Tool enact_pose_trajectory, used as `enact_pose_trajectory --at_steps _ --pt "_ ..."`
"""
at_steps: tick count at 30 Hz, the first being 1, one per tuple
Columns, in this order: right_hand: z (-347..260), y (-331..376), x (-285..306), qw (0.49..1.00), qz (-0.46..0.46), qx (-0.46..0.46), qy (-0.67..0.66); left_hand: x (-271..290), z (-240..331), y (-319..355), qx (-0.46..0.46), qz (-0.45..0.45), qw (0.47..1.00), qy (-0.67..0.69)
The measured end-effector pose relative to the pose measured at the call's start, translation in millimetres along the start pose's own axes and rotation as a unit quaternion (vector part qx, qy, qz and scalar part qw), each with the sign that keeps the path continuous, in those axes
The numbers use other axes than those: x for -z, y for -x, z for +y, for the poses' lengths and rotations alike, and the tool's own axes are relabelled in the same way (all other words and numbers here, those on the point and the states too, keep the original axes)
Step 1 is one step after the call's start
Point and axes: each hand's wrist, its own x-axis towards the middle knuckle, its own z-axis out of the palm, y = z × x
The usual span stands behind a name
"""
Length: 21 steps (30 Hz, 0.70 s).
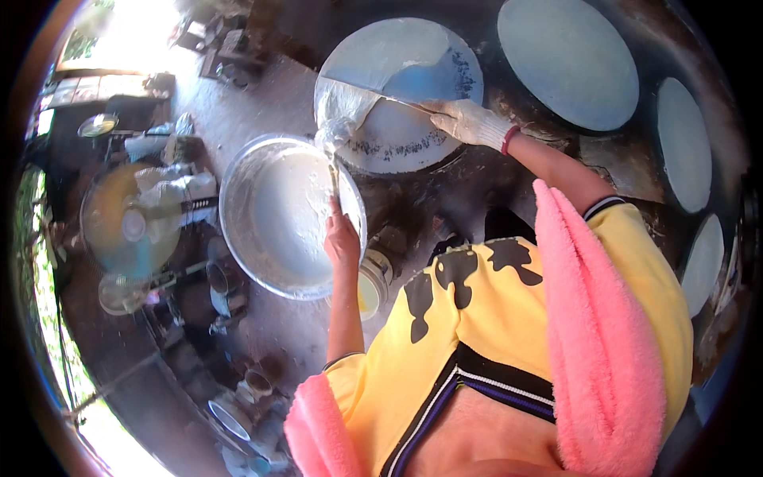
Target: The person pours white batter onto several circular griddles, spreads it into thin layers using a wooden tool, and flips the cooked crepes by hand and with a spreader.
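My left hand (342, 238) is closed around the handle of a ladle (334, 181) over the rim of a wide metal basin (238, 238) holding white batter (290, 215). The ladle's batter-coated head is at the near-left edge of a round griddle (401, 155). White batter covers the griddle's far part, with bare bluish and dark-speckled patches. My right hand (469, 123), in a pale knitted glove, grips one end of a long thin scraper (373, 91) lying across the griddle. Whitish wet material (346, 107) gathers between scraper and ladle; whether batter or a thin sheet, I cannot tell.
More round pale griddle tops (568, 63) stand in a row to the right. A bucket (373, 282) sits beside the basin, near my legs. At the left are a standing fan (131, 222), bags (179, 191) and several pots. A pink towel (604, 334) hangs over my shoulders.
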Motion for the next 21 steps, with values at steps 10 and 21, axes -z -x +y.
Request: enact_pose_trajectory --at_steps 10,21 --pt "-31 -10 -23 0.994 -0.014 -0.018 0.107 0 75 100 0.04 0.031 0.991 0.121" --pt "-83 67 -129 0.989 0.094 -0.103 -0.049 158 -9 34 -0.193 0.007 0.329 0.924"
